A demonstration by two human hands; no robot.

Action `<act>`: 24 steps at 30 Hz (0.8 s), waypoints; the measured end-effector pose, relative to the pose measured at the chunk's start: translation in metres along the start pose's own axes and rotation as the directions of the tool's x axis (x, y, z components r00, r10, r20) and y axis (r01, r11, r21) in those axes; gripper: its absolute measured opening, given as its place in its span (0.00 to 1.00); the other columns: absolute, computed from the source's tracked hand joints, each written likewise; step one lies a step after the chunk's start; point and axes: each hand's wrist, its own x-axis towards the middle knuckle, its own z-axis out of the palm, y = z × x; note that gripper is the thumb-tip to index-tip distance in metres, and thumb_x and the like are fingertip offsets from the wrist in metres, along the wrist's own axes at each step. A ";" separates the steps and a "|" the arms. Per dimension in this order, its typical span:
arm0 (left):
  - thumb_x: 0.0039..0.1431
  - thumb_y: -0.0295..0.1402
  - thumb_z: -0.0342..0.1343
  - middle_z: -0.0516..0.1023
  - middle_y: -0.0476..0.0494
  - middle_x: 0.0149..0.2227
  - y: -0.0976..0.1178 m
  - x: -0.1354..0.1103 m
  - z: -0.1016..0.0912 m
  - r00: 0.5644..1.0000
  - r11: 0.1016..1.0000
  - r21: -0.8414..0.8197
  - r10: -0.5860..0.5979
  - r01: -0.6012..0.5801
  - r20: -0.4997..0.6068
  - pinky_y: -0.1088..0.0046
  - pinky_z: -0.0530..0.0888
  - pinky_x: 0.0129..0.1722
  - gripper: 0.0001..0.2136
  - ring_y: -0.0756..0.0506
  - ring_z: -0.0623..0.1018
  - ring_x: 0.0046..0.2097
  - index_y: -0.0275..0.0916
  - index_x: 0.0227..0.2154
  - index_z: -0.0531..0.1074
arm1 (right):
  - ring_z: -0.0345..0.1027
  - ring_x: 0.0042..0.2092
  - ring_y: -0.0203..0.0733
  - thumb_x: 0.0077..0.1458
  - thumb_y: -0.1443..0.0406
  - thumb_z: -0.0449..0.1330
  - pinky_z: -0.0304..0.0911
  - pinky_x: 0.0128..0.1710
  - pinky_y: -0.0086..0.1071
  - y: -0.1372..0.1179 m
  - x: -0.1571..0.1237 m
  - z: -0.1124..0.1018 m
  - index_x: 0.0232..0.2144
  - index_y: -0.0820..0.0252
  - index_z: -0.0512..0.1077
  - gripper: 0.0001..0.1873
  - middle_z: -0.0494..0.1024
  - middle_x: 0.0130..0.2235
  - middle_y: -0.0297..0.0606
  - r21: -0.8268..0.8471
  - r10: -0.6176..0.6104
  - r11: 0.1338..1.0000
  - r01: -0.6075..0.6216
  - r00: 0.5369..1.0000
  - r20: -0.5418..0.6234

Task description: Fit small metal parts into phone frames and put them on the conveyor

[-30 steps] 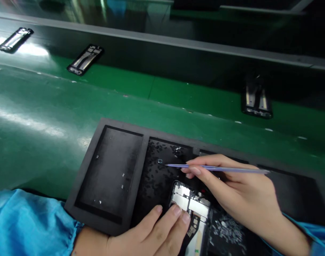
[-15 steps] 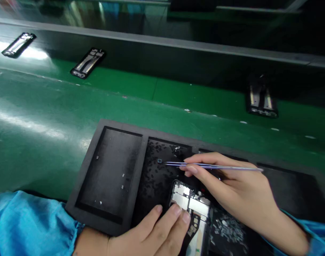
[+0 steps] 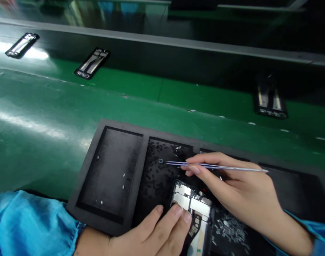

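Observation:
My right hand (image 3: 239, 193) pinches a thin pair of metal tweezers (image 3: 218, 166), held almost level, with the tips right beside a tiny square part (image 3: 160, 161) in the middle compartment of a black foam tray (image 3: 145, 156). My left hand (image 3: 151, 236) lies at the near edge of the tray, its fingertips pressed on the upper left of an open phone frame (image 3: 193, 209) that rests on the tray. That compartment is strewn with several small dark parts.
The tray lies on a green work surface (image 3: 45, 106). Behind it runs a green conveyor belt carrying phone frames: two at the far left (image 3: 22, 44) (image 3: 93, 63) and one at the right (image 3: 270, 99). The left tray compartment (image 3: 111, 170) holds a few tiny bits.
The phone frames on the belt have drifted to the right. The tweezer tips stay beside the small square part; my left hand has not moved.

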 end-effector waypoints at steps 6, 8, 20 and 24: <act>0.73 0.41 0.49 0.75 0.46 0.61 -0.006 0.002 -0.004 1.000 1.000 0.011 0.022 -0.022 0.004 0.66 0.72 0.58 0.18 0.42 0.74 0.61 0.48 0.62 0.69 | 0.80 0.30 0.37 0.65 0.61 0.61 0.74 0.31 0.28 0.004 -0.001 0.001 0.37 0.51 0.77 0.06 0.84 0.30 0.28 0.013 -0.035 0.999 0.035 0.999 0.017; 0.73 0.41 0.51 0.75 0.45 0.61 -0.004 0.001 -0.003 1.000 1.000 0.000 0.025 -0.025 0.010 0.65 0.71 0.59 0.18 0.41 0.74 0.62 0.48 0.62 0.69 | 0.80 0.30 0.37 0.65 0.61 0.61 0.74 0.30 0.29 0.004 -0.001 0.001 0.37 0.51 0.76 0.04 0.83 0.30 0.29 0.040 -0.038 0.998 0.038 0.999 0.009; 0.69 0.34 0.54 0.79 0.43 0.43 -0.057 0.049 -0.046 0.967 0.906 -0.339 -0.221 0.252 0.130 0.59 0.69 0.49 0.09 0.40 0.75 0.48 0.38 0.44 0.77 | 0.63 0.19 0.38 0.61 0.74 0.54 0.62 0.22 0.37 -0.009 -0.016 -0.006 0.30 0.50 0.63 0.13 0.63 0.17 0.25 0.007 -0.169 0.984 0.179 0.940 -0.295; 0.69 0.31 0.57 0.81 0.44 0.42 -0.079 0.067 -0.039 0.977 0.933 -0.299 -0.171 0.201 0.124 0.59 0.67 0.47 0.06 0.41 0.76 0.46 0.35 0.42 0.76 | 0.77 0.39 0.46 0.61 0.72 0.54 0.70 0.30 0.35 -0.006 -0.014 -0.004 0.21 0.51 0.58 0.19 0.72 0.25 0.37 -0.088 -0.225 0.974 0.209 0.936 -0.271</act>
